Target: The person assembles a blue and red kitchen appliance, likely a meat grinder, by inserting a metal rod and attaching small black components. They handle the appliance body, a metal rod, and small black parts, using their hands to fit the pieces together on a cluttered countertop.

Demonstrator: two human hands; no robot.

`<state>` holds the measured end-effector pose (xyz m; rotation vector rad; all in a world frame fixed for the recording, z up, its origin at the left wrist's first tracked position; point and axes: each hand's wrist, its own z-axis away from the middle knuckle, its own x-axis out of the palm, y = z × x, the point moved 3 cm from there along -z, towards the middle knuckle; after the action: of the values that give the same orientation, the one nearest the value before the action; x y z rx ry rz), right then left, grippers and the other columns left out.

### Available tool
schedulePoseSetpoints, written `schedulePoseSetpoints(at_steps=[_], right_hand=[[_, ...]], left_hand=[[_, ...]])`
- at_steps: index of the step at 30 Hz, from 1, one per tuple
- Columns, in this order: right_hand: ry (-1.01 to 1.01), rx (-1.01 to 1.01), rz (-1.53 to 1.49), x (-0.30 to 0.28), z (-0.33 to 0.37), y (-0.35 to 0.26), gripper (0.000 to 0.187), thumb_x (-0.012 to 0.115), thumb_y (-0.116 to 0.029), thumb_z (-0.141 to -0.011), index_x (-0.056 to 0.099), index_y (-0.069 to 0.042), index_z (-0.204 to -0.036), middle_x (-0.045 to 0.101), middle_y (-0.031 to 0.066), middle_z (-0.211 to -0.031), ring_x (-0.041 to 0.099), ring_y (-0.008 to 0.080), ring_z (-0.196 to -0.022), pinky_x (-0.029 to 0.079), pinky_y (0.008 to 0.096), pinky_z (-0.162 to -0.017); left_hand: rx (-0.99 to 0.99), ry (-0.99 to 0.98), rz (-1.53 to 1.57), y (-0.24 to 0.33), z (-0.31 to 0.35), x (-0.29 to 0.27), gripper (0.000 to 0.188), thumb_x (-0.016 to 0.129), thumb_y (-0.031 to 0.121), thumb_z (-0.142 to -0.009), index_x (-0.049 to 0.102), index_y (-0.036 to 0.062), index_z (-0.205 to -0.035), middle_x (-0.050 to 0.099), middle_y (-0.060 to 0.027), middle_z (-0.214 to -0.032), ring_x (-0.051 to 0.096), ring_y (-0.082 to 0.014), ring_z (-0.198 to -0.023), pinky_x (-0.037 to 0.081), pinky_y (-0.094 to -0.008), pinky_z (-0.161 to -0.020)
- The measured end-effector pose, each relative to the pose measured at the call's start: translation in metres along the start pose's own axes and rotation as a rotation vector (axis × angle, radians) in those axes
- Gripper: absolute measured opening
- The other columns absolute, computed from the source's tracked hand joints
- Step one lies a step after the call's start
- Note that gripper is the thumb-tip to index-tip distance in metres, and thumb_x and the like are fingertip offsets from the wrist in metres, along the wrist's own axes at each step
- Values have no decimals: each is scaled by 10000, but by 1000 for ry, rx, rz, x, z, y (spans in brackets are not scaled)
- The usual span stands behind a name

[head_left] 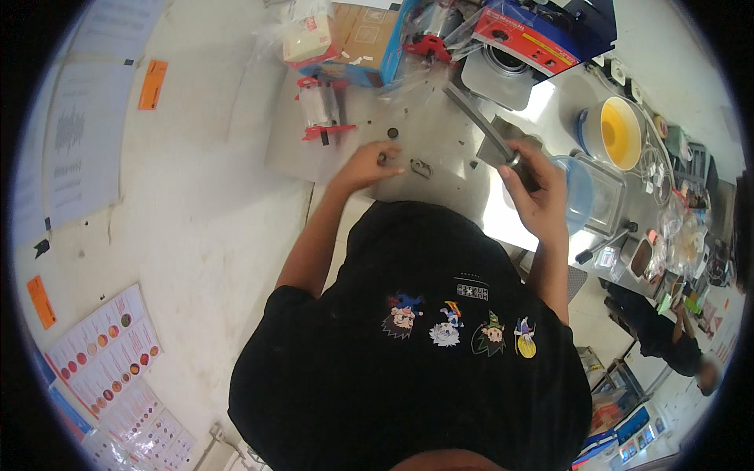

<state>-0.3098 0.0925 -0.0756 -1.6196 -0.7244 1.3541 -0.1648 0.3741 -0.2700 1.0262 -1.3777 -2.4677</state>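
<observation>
My right hand (540, 196) is closed around the lower end of a long, flat grey metal bar (479, 122), which slants up and to the left over the steel table (361, 102). Its exact kind cannot be made out. On the left, my left hand (367, 166) pinches a small dark piece (382, 158) just above the tabletop. Beside those fingertips lies a small metal part (422, 168) with an irregular outline. A black round cap (393, 133) rests a little farther away, with several tiny dark bits around it.
A clear cylinder with red end plates (320, 110) stands at the left. Behind are a cardboard box (365, 35) and a blue-red box (526, 39). On the right are a yellow-lined bucket (620, 133), a clear blue-rimmed bowl (580, 192) and cables. Another person (667, 330) is at far right.
</observation>
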Motion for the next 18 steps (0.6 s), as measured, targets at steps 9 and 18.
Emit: schedulePoseSetpoints(at_steps=[9,18], right_hand=[[-184,263,133,-22,24,11,390,715,-130,-930,655,-49,-1307,705,172,-934,622,251,-770,501,345,-767],[-235,83,127,-25,25,-37,424,716,-143,-941,625,-62,-1348,709,232,-1105,707,389,-964,541,384,-849]], left_hand=[[5,429,314,-71,-11,49,362,802,126,-871,678,59,-1204,658,-100,-1209,658,-269,-1116,550,-384,-952],[561,256,1197,174,8,-32,478,839,82,-844,624,66,-1270,621,-96,-1281,595,-207,-1172,529,-332,-942]])
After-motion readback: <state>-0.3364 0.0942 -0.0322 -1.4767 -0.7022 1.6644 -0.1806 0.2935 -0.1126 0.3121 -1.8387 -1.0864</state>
